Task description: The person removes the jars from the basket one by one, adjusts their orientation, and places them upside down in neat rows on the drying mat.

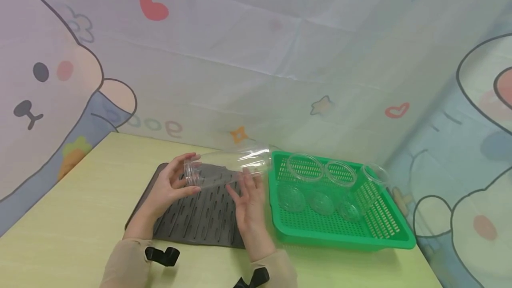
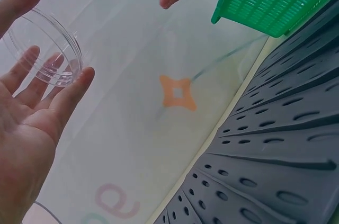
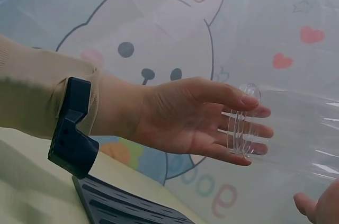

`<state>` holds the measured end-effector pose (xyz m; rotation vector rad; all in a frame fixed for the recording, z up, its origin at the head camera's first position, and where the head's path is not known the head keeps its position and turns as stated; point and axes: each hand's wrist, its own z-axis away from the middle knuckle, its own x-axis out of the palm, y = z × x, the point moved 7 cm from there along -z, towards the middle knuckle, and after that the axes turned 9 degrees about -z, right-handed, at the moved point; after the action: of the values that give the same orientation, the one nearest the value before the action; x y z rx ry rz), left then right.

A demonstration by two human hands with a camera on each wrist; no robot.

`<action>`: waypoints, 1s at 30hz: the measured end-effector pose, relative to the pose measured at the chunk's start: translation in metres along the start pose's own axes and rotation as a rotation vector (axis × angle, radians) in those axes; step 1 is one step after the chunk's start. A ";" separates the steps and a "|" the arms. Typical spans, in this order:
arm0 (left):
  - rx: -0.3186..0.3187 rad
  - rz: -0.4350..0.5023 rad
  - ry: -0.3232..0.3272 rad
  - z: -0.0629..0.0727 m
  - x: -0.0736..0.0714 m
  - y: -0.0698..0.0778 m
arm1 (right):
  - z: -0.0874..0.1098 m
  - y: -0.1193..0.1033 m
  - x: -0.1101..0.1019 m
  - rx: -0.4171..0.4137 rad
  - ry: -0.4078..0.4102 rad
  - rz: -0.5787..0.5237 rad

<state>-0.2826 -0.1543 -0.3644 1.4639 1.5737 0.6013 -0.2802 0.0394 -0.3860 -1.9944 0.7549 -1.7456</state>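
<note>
The jar [image 1: 218,168] points lengthwise toward the right edge of the tabletop [image 1: 80,208], left hand [image 1: 166,188] gripping its neck [image 1: 190,174], straight-fingered right hand [image 1: 250,206] nearest its base [image 1: 266,158].

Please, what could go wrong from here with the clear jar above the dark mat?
The clear jar could slip: the left hand grips only its ringed end, and whether the right hand really supports it is hard to tell. Held sideways, it might roll off the dark mat if dropped. Its far end is near the green basket, so it may knock the rim or the clear containers inside.
</note>
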 end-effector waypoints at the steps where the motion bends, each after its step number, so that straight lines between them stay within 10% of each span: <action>1: -0.004 -0.003 -0.003 0.000 0.001 0.000 | 0.000 0.001 0.000 0.012 0.001 -0.008; 30: -0.025 0.000 -0.061 0.001 0.005 -0.004 | 0.000 0.009 0.001 0.039 0.023 -0.032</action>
<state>-0.2838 -0.1502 -0.3696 1.4502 1.5139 0.5695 -0.2818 0.0322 -0.3906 -1.9740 0.6942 -1.7906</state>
